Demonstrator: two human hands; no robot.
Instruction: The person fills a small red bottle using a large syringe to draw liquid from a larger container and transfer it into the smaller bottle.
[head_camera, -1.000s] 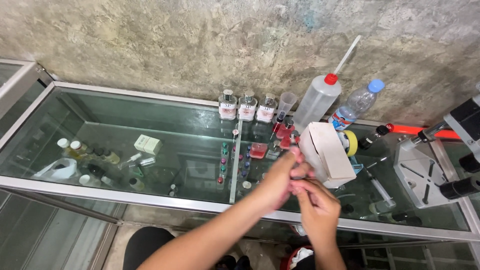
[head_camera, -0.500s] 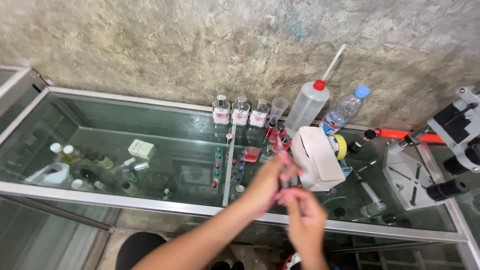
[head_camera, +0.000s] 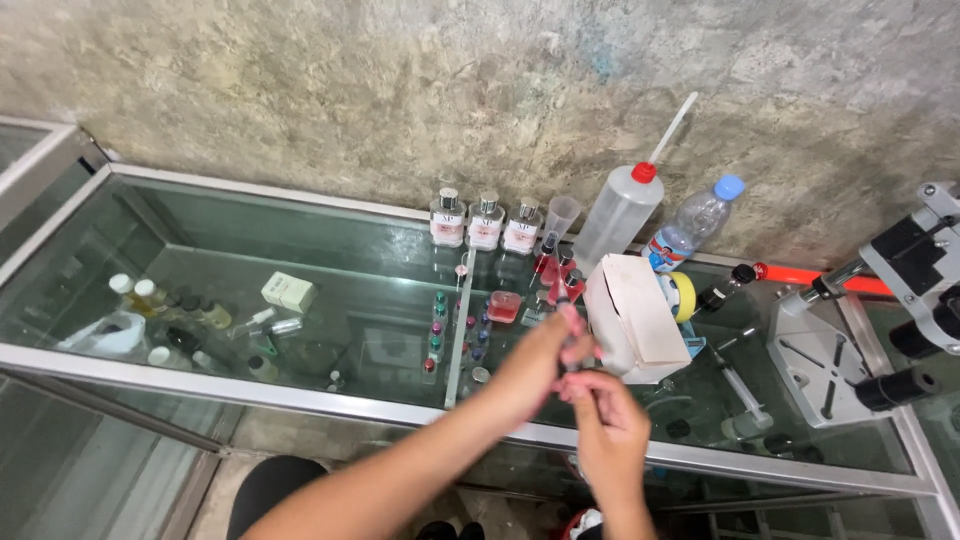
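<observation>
Hands meet over the front edge of the glass-topped bench (head_camera: 300, 250): left hand (head_camera: 535, 365) and right hand (head_camera: 605, 425) touch at the fingertips, pinched together on a small thin object (head_camera: 572, 350) too blurred to identify. Just beyond them sits a white cardboard box (head_camera: 640, 315). Behind it, by the wall: three square glass perfume bottles (head_camera: 485, 220), a translucent red-capped squeeze bottle (head_camera: 615, 215), a blue-capped clear plastic water bottle (head_camera: 690, 225).

glass counter (head_camera: 300, 400) against a rough wall, three square perfume bottles (head_camera: 485, 220) at its far edge, squeeze bottle with red cap (head_camera: 615, 215), blue-capped water bottle (head_camera: 690, 228) beside it, white box (head_camera: 640, 318), yellow tape roll (head_camera: 681, 296), metal stand (head_camera: 825, 360) at the right end
</observation>
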